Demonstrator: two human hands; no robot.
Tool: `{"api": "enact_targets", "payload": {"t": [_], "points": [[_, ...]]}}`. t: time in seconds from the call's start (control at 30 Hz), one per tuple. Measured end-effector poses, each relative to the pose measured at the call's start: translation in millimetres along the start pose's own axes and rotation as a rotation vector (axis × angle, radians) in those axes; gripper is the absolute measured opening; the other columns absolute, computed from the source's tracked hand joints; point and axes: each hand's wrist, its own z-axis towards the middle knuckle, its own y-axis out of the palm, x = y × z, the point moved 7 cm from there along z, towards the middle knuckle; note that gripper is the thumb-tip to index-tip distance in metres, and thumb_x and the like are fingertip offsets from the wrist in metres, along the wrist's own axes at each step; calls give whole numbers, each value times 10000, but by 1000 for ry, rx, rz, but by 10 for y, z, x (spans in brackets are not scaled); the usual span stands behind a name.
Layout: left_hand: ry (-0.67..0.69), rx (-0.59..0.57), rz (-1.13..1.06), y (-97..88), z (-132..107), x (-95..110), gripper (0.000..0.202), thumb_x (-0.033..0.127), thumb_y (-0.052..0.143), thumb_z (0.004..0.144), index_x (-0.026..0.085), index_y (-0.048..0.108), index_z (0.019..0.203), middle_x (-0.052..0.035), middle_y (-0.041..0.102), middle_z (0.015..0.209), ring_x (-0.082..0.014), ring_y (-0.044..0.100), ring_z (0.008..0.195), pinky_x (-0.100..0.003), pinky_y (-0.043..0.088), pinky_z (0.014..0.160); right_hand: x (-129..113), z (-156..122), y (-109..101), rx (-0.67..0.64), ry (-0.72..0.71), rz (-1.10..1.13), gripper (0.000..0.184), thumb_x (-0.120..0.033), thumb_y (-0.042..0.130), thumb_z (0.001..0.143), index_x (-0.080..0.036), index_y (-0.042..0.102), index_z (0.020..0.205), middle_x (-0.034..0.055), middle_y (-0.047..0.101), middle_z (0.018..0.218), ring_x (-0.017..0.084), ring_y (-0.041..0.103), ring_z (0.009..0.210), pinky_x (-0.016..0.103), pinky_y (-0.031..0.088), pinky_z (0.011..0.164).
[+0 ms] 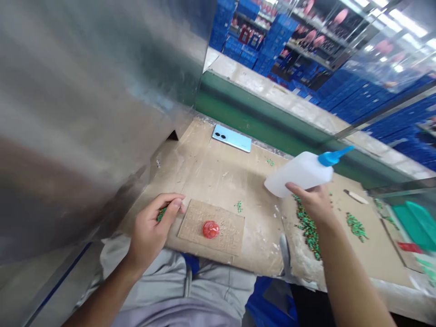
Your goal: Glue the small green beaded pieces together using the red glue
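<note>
Your right hand (pixel 315 202): clamped round a white squeeze bottle (pixel 299 175), tilted above the table (pixel 204 172). Your left hand (pixel 150 229): fingers curled on small green pieces (pixel 161 214). Red blob (pixel 210 230): apparently laid out, near edge. Green heap (pixel 308 230), rightward: seemingly unworked.

I see a metal panel (pixel 85 113) at left and, past a green ledge (pixel 238 104), blue crates (pixel 277 38), shelves (pixel 311 55) and bright strip lights (pixel 408 22).
</note>
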Motion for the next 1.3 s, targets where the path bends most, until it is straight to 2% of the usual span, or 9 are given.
{"api": "enact_targets", "payload": {"t": [0.13,0.27,0.4,0.47,0.53,0.6,0.73,0.97,1.3], "points": [[-10,2,99,-79,-3,-174,233,469,676,1001,266,786,1030,6,793,803,-190,743,764,-234,561,684,155,152,87,134,-105,-46,395,-428,733,1005,-168,670,1296,99,729,1246,248,739,1053,468,636,917],[15,-8,134,-76,29,-282,258,512,677,990,288,796,1038,9,808,805,-207,757,749,-248,585,679,158,156,42,232,-220,-89,422,-426,717,1015,-177,633,1345,104,697,1290,263,720,1094,478,628,929],[-7,44,81,-51,6,-139,257,502,691,983,276,809,1006,11,807,787,-193,726,707,-259,574,682,14,-242,-55,401,-275,-120,595,-464,715,979,-235,447,1459,145,555,1432,325,583,1322,548,534,1072],[0,28,59,-7,6,-62,220,452,699,982,268,821,990,12,811,773,-174,697,658,-255,556,659,-101,-512,-23,455,-291,-150,463,-415,599,1048,-251,417,1442,160,509,1429,330,511,1374,587,446,1133],[-8,5,43,11,5,-28,180,394,702,983,268,830,986,13,820,781,-155,671,627,-243,531,620,-233,-701,169,325,-302,-188,243,-353,594,1051,-248,568,1270,128,610,1248,319,592,1231,565,461,1085],[-34,-34,13,0,-20,-12,165,375,714,976,266,837,968,5,820,787,-143,638,603,-236,504,580,-349,-811,499,37,-305,-219,78,-311,652,1018,-250,691,1048,73,698,1022,278,679,1006,474,542,952],[-206,-178,-229,5,-200,30,222,448,757,948,239,833,935,-28,770,747,-121,521,521,-236,422,476,-452,-878,997,-356,-297,-262,119,-291,648,1020,-249,753,984,53,765,947,236,732,901,374,593,821],[-754,-382,-779,301,-703,83,310,484,851,862,175,827,871,-26,665,629,-57,322,483,-203,270,461,-380,-699,1120,-433,-274,-337,182,-293,575,1052,-213,736,1026,82,746,977,240,732,904,377,585,824],[-894,-504,-1070,437,-922,47,217,353,906,863,160,814,824,-62,750,672,-23,303,460,-167,176,461,-346,-755,1019,-368,-244,-344,144,-324,591,989,-217,648,912,28,685,790,182,615,644,317,494,617]]}}
